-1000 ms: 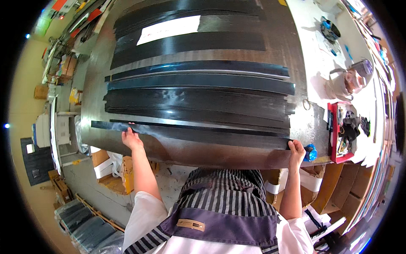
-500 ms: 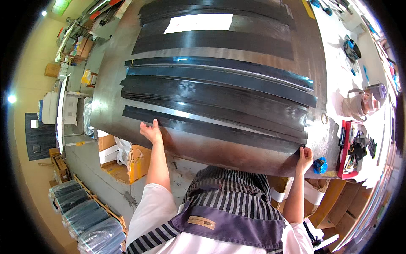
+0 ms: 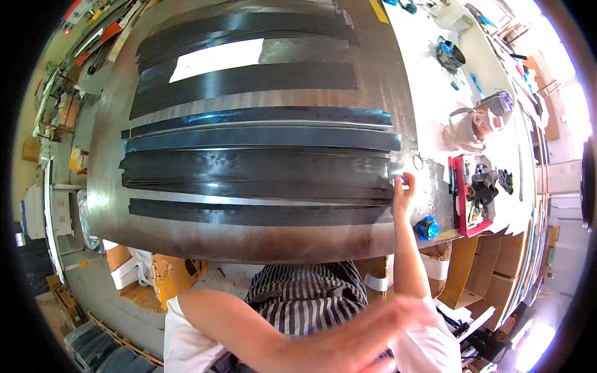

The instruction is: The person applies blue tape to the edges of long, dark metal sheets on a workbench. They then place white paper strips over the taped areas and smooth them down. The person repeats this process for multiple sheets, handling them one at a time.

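Note:
My right hand [image 3: 404,190] is at the right end of a stack of long flat black strips [image 3: 261,169], its fingertips pinched together at the strip ends. What they grip, if anything, is too small to make out. My left arm is bent across my body, and my left hand [image 3: 407,313] is a blur in front of my right upper arm. A separate black strip [image 3: 261,213] lies along the near side of the stack. Beyond the stack are shinier dark strips [image 3: 261,138], lying parallel to it.
More black strips [image 3: 249,79] with a white sheet [image 3: 217,59] on top lie at the table's far side. To the right are a blue tape roll [image 3: 426,228], a metal ring [image 3: 418,161] and a red tray [image 3: 460,193] of tools. Cardboard boxes [image 3: 177,276] stand below the table edge.
My left hand has left the near strip and swung across my body to the right. My right hand has moved from the near strip's end to the stack's end. The view has turned rightward.

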The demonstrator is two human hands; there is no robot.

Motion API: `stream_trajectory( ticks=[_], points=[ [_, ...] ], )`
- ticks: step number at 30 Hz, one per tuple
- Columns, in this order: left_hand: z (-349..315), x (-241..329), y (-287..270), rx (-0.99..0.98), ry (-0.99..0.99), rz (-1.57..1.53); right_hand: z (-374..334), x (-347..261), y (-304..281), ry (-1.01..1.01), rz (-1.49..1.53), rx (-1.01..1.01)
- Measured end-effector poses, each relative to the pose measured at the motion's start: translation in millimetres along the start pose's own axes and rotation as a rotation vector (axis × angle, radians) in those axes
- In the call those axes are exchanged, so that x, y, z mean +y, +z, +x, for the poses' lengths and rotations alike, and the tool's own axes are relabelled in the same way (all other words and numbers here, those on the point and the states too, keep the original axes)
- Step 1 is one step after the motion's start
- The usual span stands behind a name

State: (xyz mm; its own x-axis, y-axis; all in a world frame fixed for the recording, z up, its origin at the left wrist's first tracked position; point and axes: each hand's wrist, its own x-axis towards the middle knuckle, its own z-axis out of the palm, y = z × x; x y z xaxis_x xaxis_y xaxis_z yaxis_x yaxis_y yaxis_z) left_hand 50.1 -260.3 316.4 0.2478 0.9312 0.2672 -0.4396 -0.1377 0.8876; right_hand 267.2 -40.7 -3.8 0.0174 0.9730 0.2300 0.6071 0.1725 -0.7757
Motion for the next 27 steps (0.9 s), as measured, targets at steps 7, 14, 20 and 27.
stream_trajectory(
  ticks=[7, 14, 20, 27],
  points=[
    [6.6, -21.8, 32.2, -0.012, -0.017, -0.087, 79.6, 0.3, 45.4, 0.036, -0.214, -0.044],
    [23.3, -24.3, 30.4, -0.037, -0.135, 0.247, 104.7, -0.3, 46.1, 0.265, -0.179, -0.034],
    [19.3, -98.3, -44.9, 0.087, -0.272, 0.412, 110.8, -8.3, 23.5, 0.023, -0.253, 0.037],
    [-27.7, -218.5, -150.7, 0.567, -0.593, -0.319, 69.6, -132.5, -25.7, -0.339, -0.027, -0.093]
  ],
)
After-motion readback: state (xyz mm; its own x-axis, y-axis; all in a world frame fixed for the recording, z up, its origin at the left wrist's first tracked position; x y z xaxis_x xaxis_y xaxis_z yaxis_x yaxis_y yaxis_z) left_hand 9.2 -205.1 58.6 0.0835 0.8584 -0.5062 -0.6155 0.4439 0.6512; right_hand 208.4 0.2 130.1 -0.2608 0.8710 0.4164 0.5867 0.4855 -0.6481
